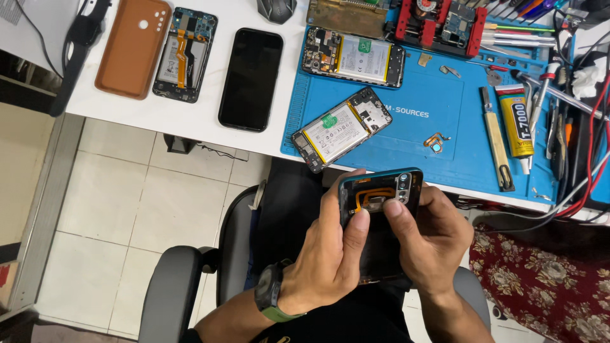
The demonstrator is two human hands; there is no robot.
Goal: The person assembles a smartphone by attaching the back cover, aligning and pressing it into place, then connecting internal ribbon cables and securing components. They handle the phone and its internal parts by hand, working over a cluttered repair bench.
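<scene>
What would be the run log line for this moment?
left hand: grips phone back cover | right hand: grips it, thumb on orange flex

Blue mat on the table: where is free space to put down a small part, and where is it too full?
The blue mat has a bare patch between the tilted open phone and the glue tube, holding only a small orange flex part. Bare white table lies along the front edge left of the black phone. The mat's right and top edges are crowded with tools.
</scene>
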